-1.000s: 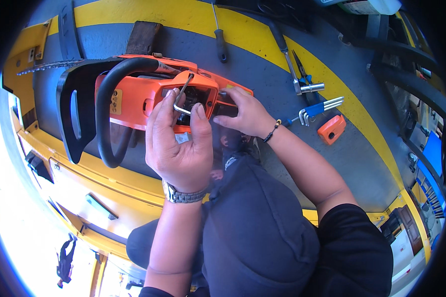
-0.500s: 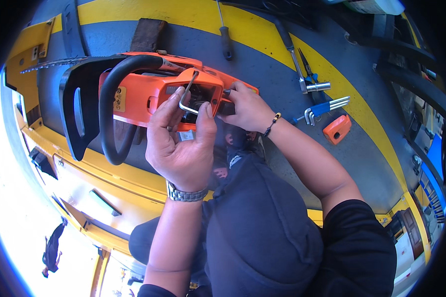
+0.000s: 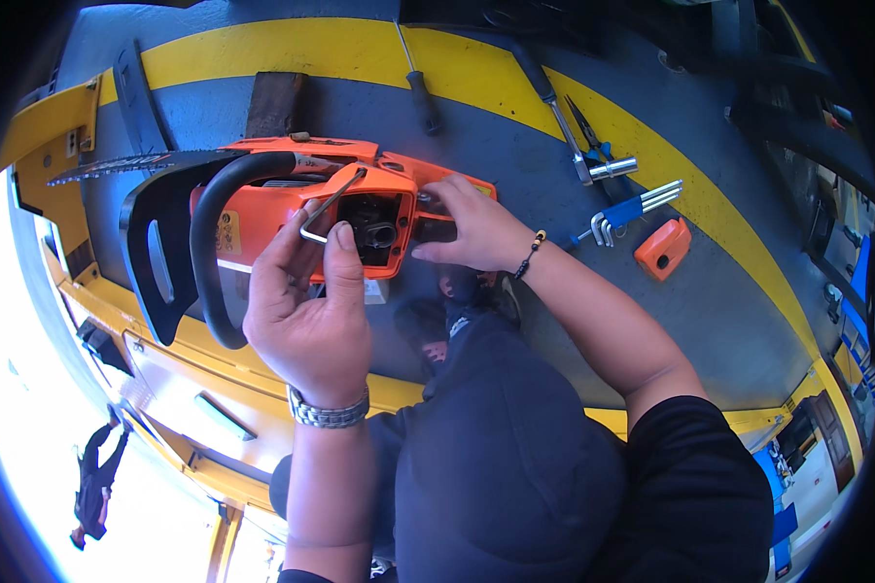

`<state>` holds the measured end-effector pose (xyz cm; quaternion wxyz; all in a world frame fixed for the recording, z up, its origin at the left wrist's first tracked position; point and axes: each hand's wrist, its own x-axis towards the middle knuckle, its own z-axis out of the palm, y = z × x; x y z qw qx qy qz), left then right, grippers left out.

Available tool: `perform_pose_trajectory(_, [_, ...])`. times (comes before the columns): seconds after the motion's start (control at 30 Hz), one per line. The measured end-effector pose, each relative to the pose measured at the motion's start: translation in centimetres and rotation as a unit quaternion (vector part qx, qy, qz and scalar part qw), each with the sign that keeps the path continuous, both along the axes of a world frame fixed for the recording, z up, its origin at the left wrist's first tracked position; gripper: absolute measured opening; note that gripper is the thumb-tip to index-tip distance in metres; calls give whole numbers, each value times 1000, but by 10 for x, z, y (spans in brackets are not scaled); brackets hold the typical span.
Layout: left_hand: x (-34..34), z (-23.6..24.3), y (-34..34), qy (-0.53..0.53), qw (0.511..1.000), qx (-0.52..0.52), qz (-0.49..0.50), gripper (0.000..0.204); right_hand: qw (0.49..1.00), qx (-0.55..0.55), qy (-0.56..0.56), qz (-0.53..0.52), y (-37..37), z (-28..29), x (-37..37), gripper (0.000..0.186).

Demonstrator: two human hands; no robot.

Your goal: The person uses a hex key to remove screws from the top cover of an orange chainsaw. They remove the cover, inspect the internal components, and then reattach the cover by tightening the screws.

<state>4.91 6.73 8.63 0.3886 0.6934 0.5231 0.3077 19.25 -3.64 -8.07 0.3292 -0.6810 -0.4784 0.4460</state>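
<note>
An orange chainsaw (image 3: pixel 253 216) lies on the grey and yellow bench, its bar and chain toward the left. It has a black front handle and hand guard (image 3: pixel 151 248). A compartment (image 3: pixel 379 228) in its body stands uncovered, with dark parts and a round port inside. Between thumb and fingers, my left hand (image 3: pixel 311 330) pinches a bent hex key (image 3: pixel 332 206) in front of the compartment's left edge. My right hand (image 3: pixel 481 228) grips the chainsaw's rear handle, thumb on the near side and fingers on the far side.
To the right lie a loose orange cover (image 3: pixel 663 250), a hex key set in a blue holder (image 3: pixel 624 212), a socket wrench (image 3: pixel 566 126) and pliers (image 3: pixel 585 124). A screwdriver (image 3: pixel 422 102), a dark block (image 3: pixel 275 104) and a long black bar cover (image 3: pixel 141 92) lie farther back.
My left hand has drawn left with the hex key, uncovering more of the compartment. My right hand's thumb and fingers have spread wider around the rear handle. The whole view has shifted slightly.
</note>
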Motion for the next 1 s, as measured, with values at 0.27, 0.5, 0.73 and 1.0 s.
perform_pose_trajectory(0.27, [-1, 15, 23, 9, 998, -50, -31, 28, 976, 72, 160, -126, 8, 10, -7, 28])
perform_pose_trajectory(0.5, [3, 17, 25, 13, 998, -57, -23, 28, 979, 78, 139, -124, 13, 9, -7, 14])
perform_pose_trajectory(0.73, [-2, 17, 27, 36, 997, -49, -57, 28, 979, 64, 147, -127, 6, 4, -3, 23])
perform_pose_trajectory(1.0, [-2, 14, 32, -11, 997, -61, -45, 29, 997, -23, 15, 78, -2, 4, 15, 57])
